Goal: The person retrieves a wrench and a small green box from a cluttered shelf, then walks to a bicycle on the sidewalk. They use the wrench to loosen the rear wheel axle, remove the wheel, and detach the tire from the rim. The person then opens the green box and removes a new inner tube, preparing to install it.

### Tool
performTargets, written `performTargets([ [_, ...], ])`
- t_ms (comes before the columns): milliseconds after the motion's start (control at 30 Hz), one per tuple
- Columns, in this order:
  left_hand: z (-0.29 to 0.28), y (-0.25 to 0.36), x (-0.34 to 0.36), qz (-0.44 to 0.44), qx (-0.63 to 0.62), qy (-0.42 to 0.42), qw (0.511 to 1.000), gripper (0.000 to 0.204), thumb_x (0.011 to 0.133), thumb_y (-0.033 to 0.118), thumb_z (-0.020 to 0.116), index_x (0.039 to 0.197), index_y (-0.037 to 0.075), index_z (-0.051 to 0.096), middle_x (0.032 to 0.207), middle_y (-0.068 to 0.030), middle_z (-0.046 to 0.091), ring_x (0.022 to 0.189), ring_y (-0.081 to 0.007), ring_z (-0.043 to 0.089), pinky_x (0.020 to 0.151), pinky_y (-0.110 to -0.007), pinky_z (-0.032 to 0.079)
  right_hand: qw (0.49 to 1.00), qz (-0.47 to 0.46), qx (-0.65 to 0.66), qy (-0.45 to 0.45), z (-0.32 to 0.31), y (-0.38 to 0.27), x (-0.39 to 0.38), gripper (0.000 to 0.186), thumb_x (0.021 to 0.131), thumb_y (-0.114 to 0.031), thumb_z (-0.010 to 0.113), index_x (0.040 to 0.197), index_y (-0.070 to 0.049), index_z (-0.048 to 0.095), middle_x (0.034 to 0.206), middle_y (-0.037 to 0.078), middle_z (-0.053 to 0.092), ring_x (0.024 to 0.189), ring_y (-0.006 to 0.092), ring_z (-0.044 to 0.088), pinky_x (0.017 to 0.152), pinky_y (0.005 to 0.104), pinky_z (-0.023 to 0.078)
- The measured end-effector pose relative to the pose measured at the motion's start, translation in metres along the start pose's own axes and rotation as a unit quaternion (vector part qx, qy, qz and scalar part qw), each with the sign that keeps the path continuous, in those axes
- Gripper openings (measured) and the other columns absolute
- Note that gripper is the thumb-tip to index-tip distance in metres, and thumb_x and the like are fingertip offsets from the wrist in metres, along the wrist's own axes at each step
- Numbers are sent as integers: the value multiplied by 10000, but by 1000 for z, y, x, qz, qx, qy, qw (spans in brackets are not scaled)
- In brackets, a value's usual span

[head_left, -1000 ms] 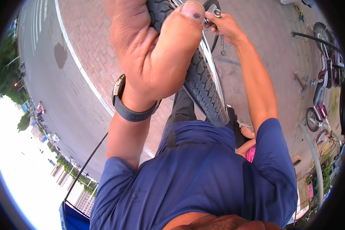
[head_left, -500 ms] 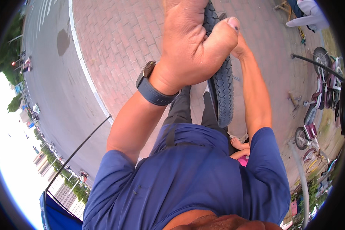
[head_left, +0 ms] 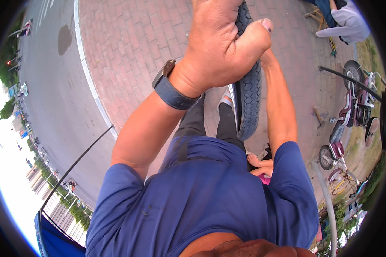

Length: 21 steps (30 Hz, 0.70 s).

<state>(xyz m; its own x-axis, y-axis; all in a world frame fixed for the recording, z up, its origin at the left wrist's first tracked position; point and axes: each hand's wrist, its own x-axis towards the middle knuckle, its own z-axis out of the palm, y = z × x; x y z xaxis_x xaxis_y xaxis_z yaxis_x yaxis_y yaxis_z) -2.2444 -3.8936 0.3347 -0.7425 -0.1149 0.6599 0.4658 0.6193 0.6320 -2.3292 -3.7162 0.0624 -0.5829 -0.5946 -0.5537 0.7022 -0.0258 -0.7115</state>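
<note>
A black wheel tyre (head_left: 249,100) with a blocky tread is held up in front of my body, and a strip of its shiny rim shows along its left side. My left hand (head_left: 227,47) is closed over the upper part of the tyre, its thumb lying across the tread. A watch with a dark strap (head_left: 171,92) is on my left wrist. Beyond the tyre, on its right side, is my right hand (head_left: 267,59), mostly covered by my left hand. Its fingers are hidden. The wheel's upper end runs out of view.
Brick paving (head_left: 137,47) lies underfoot, with a pale kerb (head_left: 88,77) and a road to the left. Motorbikes (head_left: 342,124) and a hammer-like tool (head_left: 318,116) are at right. Another person's arm (head_left: 261,162) shows beside my waist; someone in pale clothing (head_left: 349,21) is at upper right.
The tyre has turned slightly, so more of its shiny rim shows. My hands stay at it, a little further right in view. My sandalled foot has come into sight.
</note>
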Motion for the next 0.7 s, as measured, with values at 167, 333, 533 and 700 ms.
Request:
performTargets([
  [167, -3, -5, -3, 4, -7, -14, 1000, 513, 792, 155, 664, 1275, -3, 592, 1548, -376, 259, 1476, -448, 276, 1194, -470, 197, 999, -45, -7, 17, 8, -1, -9, 259, 934, -218, 731, 1059, 4, 688, 868, 59, 687, 647, 63, 544, 499, 203, 369],
  [333, -7, -1, 0, 4, -18, -33, 999, 509, 810, 152, 658, 1283, -20, 585, 1555, -362, 261, 1488, -416, 270, 1195, -455, 200, 998, 18, -65, 5, 6, -17, -23, 246, 929, -213, 732, 1050, -2, 696, 879, 51, 689, 636, 53, 522, 506, 202, 365],
  [533, -10, 0, -1, -11, -18, -46, 999, 496, 843, 185, 658, 1284, -29, 585, 1556, -354, 272, 1483, -381, 285, 1174, -443, 241, 995, -47, -88, -23, 4, -20, -20, 273, 888, -201, 751, 1077, -9, 703, 899, 34, 683, 611, 47, 468, 502, 201, 348],
  [700, -7, -1, -5, -26, -51, -37, 998, 522, 855, 202, 654, 1311, -38, 570, 1565, -343, 263, 1488, -350, 273, 1163, -434, 259, 995, 5, -94, 28, 8, -22, -21, 228, 895, -138, 726, 1088, -18, 710, 840, 3, 643, 600, 47, 445, 500, 217, 329],
])
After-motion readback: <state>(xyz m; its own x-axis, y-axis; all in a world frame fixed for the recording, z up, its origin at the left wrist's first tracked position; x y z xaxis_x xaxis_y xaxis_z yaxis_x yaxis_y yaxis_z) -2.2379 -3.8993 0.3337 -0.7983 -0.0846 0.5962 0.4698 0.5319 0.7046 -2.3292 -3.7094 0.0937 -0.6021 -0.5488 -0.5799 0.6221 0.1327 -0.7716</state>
